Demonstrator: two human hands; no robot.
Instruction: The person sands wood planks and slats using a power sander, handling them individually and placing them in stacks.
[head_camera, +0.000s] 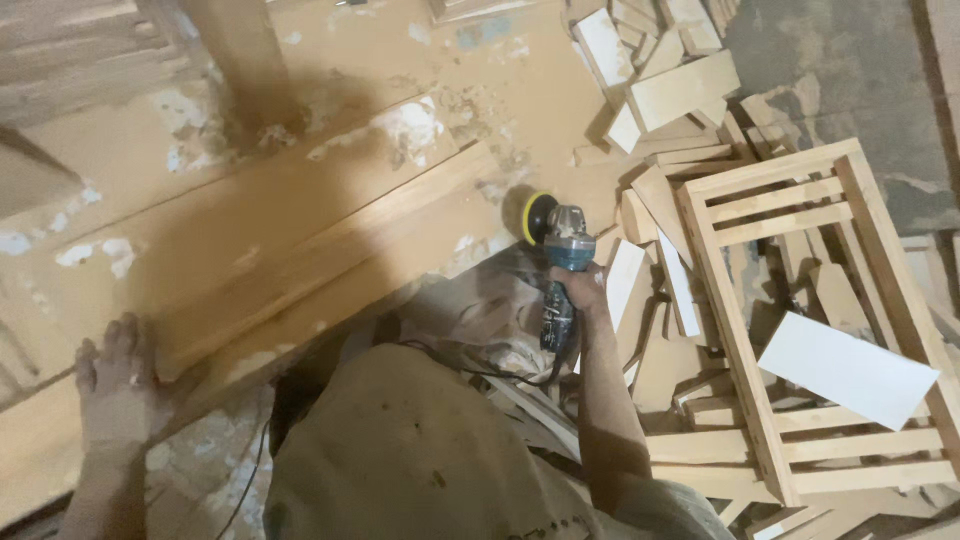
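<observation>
The right hand (578, 290) is gripping a teal and grey angle grinder (560, 275), its fingers wrapped closed around the handle. The grinder's yellow-backed sanding disc (534, 216) is sitting right at the end of a long wooden plank (330, 255), which is lying slantwise across a dusty wooden bench (150, 170). At the plank's other end, the left hand (115, 385) is resting flat against the plank's edge, its fingers spread open and holding nothing. A black cord (480, 372) is trailing from the grinder's handle, just beside the plank's near edge, over crumpled brown paper (470, 310). Beyond the grinder, on the side away from the plank, a slatted wooden frame (800, 320) is lying on a heap of offcut wood blocks (660, 80), and a white rectangular board (845, 368) is resting on the frame.
</observation>
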